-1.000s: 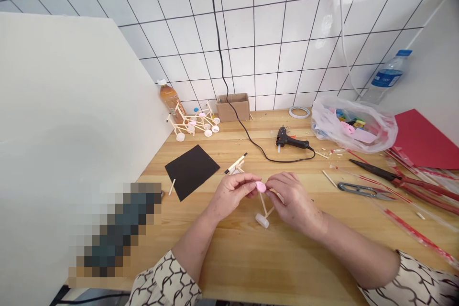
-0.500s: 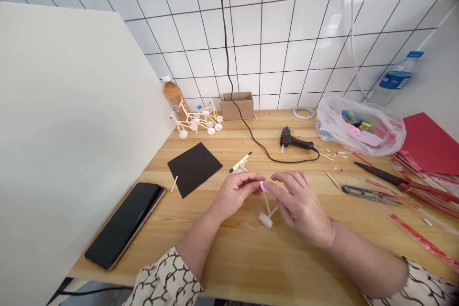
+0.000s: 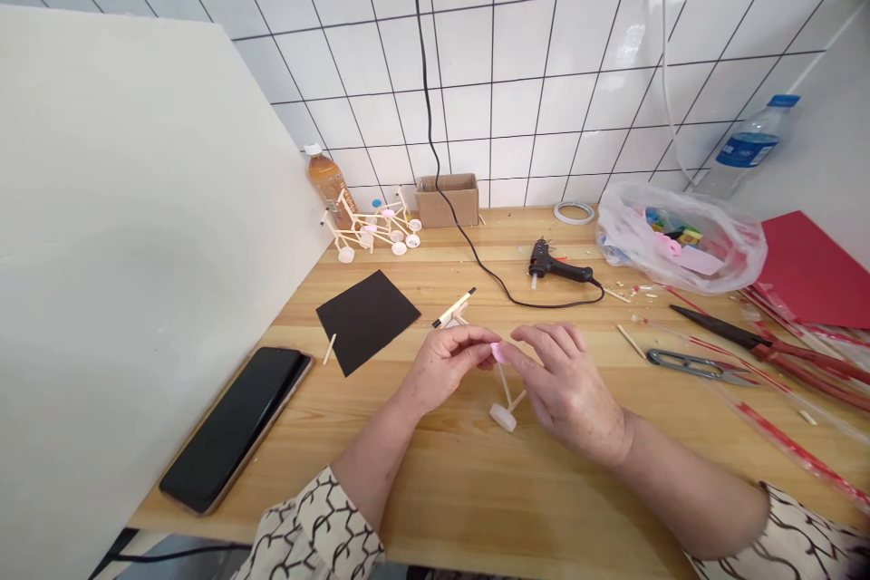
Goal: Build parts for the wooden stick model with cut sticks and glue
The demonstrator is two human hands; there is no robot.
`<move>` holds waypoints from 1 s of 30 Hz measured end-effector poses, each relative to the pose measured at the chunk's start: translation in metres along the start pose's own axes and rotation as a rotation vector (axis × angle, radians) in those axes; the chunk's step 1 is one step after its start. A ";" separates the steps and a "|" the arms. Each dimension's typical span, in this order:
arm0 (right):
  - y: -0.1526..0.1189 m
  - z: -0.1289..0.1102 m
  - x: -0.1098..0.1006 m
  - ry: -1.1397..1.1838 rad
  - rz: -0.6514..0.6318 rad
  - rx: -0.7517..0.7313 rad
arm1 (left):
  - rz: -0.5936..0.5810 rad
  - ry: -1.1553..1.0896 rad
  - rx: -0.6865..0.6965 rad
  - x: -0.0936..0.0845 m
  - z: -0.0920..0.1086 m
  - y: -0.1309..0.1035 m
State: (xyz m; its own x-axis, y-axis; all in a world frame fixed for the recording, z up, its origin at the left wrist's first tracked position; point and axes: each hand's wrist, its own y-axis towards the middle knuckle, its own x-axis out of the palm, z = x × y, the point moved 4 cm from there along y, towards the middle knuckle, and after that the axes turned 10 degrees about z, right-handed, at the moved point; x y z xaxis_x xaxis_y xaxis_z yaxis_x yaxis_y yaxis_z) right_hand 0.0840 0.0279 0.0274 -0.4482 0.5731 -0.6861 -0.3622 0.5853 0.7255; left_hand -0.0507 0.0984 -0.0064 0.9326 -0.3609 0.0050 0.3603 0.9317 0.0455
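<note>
A small stick-built model bicycle [image 3: 504, 417] stands on the table between my hands, with a pale round wheel toward me and a black-tipped stick handlebar [image 3: 454, 308] at its far end. On top of it is a pink seat piece [image 3: 499, 352]. My left hand [image 3: 441, 372] pinches the model by the pink piece, its fingers closed. From the other side, the thumb and index finger of my right hand [image 3: 571, 390] close in on the same piece, the other fingers loosely bent. My hands hide the middle of the frame.
Behind lie a black card [image 3: 369, 322], similar stick models [image 3: 371, 231], a cardboard box [image 3: 447, 201] and a hot glue gun [image 3: 557, 266] with its cord. At left is a phone [image 3: 235, 429]. At right are snips [image 3: 700, 366], red-handled pliers [image 3: 768, 346] and a plastic bag [image 3: 680, 263].
Hardly anything differs: both hands stay at the pink piece and the model keeps its place. The whole view has shifted very slightly.
</note>
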 end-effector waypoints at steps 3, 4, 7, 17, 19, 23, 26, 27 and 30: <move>0.000 -0.001 0.000 -0.020 0.028 -0.024 | 0.006 -0.009 0.004 0.000 -0.001 0.001; 0.000 -0.002 -0.001 -0.023 0.035 -0.027 | 0.004 -0.017 0.005 0.000 -0.001 0.001; 0.001 -0.002 -0.001 -0.022 0.034 -0.031 | -0.003 -0.028 0.006 0.001 0.001 0.001; 0.000 -0.001 -0.001 -0.016 0.033 -0.045 | -0.003 -0.025 -0.001 0.000 -0.001 0.001; 0.000 -0.002 -0.002 -0.006 0.040 -0.043 | 0.000 -0.027 -0.003 0.000 -0.002 0.001; 0.000 -0.006 -0.002 0.007 0.030 -0.064 | 0.009 -0.042 -0.022 0.000 -0.003 0.001; -0.001 -0.007 -0.002 0.002 0.021 -0.075 | 0.010 -0.054 -0.036 0.000 -0.003 0.002; -0.001 -0.007 -0.002 0.002 0.022 -0.075 | 0.010 -0.053 -0.036 0.000 -0.003 0.002; -0.002 -0.004 -0.002 0.013 0.036 -0.045 | 0.004 -0.044 -0.025 0.000 -0.001 0.001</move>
State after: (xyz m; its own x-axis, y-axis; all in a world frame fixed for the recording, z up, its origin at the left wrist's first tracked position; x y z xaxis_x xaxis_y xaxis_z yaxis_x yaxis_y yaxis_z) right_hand 0.0822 0.0228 0.0276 -0.4722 0.5857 -0.6588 -0.3817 0.5378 0.7517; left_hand -0.0500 0.0997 -0.0073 0.9324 -0.3581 0.0489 0.3575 0.9337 0.0206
